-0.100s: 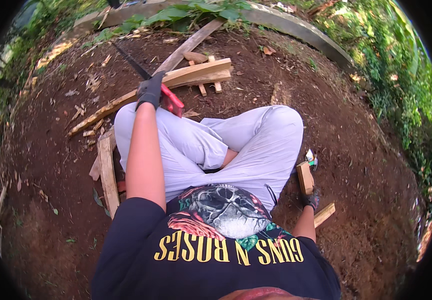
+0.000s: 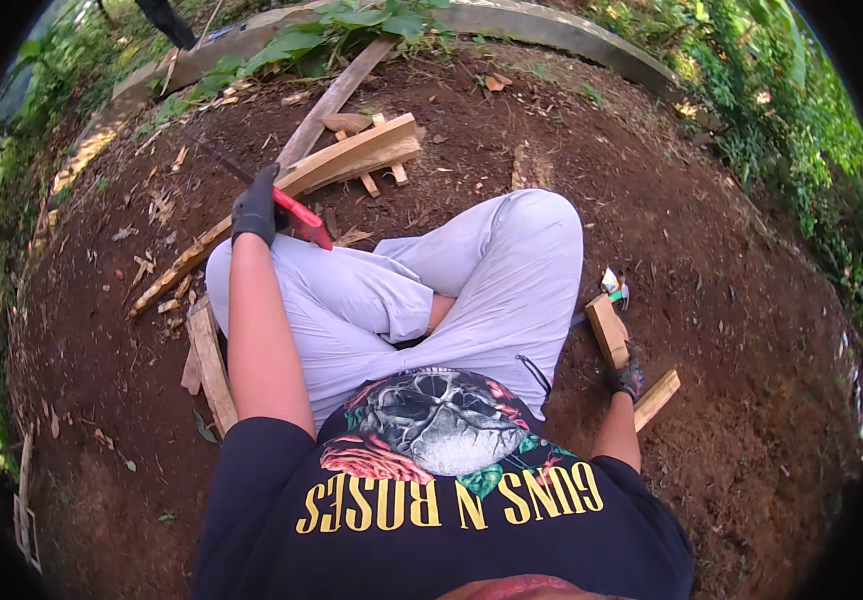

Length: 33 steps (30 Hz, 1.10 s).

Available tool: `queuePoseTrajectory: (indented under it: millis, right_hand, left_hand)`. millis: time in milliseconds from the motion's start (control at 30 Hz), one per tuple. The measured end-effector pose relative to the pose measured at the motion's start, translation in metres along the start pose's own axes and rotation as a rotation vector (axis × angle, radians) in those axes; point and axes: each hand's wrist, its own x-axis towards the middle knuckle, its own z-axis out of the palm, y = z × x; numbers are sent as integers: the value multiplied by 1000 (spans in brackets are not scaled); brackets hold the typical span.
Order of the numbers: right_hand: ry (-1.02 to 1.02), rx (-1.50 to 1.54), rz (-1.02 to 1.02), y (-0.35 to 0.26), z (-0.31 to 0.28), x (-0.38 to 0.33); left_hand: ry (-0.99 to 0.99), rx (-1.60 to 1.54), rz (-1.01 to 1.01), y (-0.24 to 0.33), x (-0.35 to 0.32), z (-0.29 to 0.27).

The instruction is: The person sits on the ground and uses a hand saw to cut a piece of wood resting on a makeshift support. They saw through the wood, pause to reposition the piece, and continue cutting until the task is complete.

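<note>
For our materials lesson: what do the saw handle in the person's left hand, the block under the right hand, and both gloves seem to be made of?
Saw handle: likely plastic, since it is smooth, uniform red.
Block: bare, unfinished wood, pale tan with squared cut faces.
Gloves on the left hand and right hand: probably knit fabric, dark and matte; the weave is too small to confirm.

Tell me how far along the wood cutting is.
Done: short offcuts and chips lie on the dirt around the legs. In hand: the gloved left hand holds a red-handled saw near the long plank; the gloved right hand holds a short wood block. Left: the long plank looks uncut.
</note>
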Motion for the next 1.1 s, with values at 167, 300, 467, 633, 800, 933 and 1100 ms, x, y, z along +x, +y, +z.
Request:
queuePoseTrajectory:
  millis: [167,300,467,633,800,933,1100]
  right_hand:
    - [85,63,145,12,-14,-14]
    - [282,141,423,42,-14,-37]
    - [173,286,619,85,-23,-48]
    - [282,149,582,73,-17,-50]
    - [179,511,603,103,-11,-17]
    - [174,676,569,121,-22,-6]
    - [214,497,623,88,-33,-10]
  left_hand:
    - [-365,-481,-104,-27,42,-71]
    - [-398,-414,-79,-23,54,-82]
    - [-387,-326,-46,-19,63,-83]
    - [-343,-266,-79,-13,64,-81]
    - [-357,-270,-116,-12,78,-88]
    - [-334,-251,44,-19,66,-87]
    - [-337,-286,-60,-13,69,-90]
